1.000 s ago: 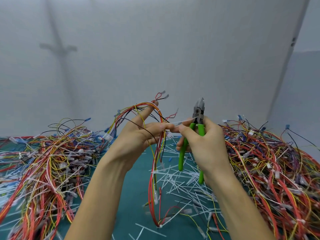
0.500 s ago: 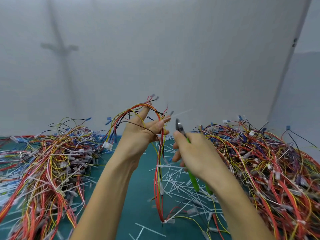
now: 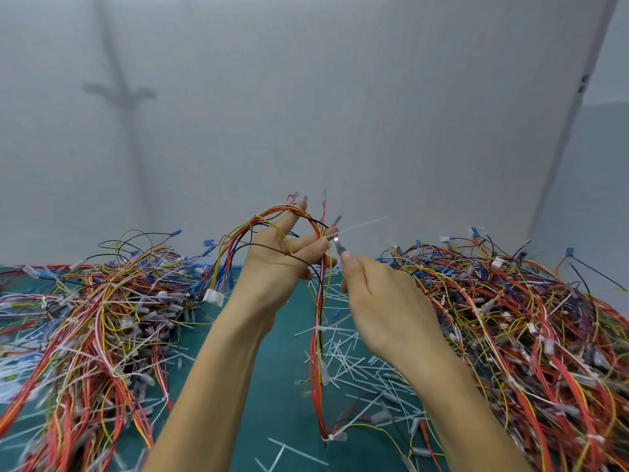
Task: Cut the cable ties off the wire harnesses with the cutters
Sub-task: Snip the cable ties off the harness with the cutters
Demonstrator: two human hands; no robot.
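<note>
While the wire harness is being held up above the middle of the worktop by the left hand, with its fingertips pinching the bundle at a cable tie, the cutters are being gripped in the curled right hand. Only their tip is showing, just right of the tie. For a clean cut, the bundle is best being kept taut and steady while only the strap is being taken between the jaws, wires excluded.
</note>
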